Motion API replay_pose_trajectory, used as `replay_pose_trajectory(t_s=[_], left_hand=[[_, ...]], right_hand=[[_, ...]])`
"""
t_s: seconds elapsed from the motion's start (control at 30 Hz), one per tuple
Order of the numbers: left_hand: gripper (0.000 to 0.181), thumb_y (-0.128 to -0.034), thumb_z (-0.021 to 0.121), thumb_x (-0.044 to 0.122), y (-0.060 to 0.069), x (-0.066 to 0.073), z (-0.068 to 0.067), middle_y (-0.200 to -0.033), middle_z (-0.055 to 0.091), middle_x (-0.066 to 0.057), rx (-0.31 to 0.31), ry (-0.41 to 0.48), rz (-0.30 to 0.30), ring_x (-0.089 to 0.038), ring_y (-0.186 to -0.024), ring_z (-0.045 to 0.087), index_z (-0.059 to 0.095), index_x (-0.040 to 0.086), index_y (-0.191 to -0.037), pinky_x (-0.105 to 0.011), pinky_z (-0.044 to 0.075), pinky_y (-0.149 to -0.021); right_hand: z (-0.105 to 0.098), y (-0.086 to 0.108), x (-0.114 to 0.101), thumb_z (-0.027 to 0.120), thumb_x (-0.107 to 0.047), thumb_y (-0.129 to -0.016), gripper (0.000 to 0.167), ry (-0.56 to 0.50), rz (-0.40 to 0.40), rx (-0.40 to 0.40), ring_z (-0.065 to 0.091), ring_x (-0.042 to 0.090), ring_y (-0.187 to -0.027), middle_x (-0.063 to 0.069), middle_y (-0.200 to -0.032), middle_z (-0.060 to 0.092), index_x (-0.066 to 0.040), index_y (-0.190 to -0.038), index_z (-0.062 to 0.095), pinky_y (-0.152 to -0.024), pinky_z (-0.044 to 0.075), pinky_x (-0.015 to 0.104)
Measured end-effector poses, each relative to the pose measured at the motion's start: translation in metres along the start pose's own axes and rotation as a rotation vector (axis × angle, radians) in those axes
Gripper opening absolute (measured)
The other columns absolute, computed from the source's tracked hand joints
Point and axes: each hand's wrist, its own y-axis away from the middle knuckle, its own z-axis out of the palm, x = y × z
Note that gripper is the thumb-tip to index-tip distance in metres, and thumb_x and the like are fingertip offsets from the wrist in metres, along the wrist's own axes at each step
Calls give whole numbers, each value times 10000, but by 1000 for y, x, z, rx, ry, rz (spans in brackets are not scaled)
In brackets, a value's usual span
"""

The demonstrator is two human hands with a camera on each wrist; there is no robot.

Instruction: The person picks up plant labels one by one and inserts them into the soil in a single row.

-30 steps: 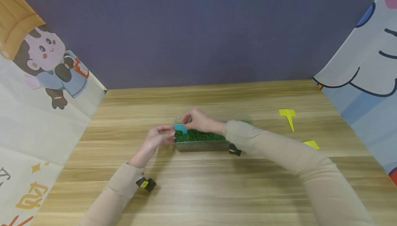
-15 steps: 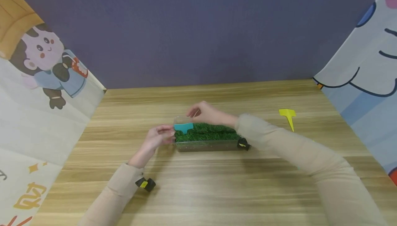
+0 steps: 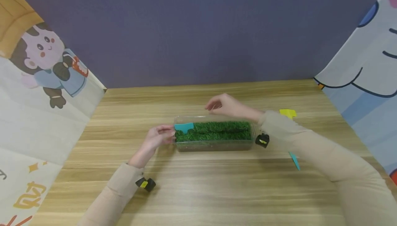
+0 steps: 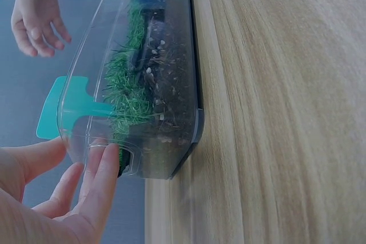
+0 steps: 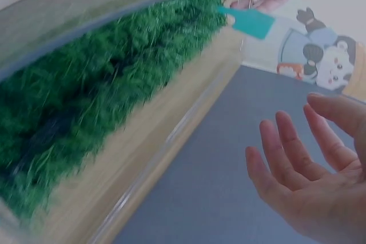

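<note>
Wood-grain tabletop [image 3: 204, 184], teal tag [image 3: 184, 127] upright in grass [image 3: 221, 126] beside left hand [image 3: 156, 138].

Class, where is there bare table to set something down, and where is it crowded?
Bare table: in front of the clear box, between left sleeve and right sleeve; left of the left hand, up to the printed wall.
Crowded: the box's left end, with teal tag and that hand; where the right sleeve partly hides the yellow tag.
</note>
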Motion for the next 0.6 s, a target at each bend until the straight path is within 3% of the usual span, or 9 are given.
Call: replay_pose_trajectory(t_s=[0.6], left_hand=[[375,-837,557,21,1,-1,-3,-1100,551,-211,-5,-2,-4,-239,-890,601,463,-46,-1194,-387,486,-870]], right_hand=[[-45,45,35,577,-56,-839,224,30,118,119,574,272,-938,167,-1024,616,27,-1047,594,-850,489,374]])
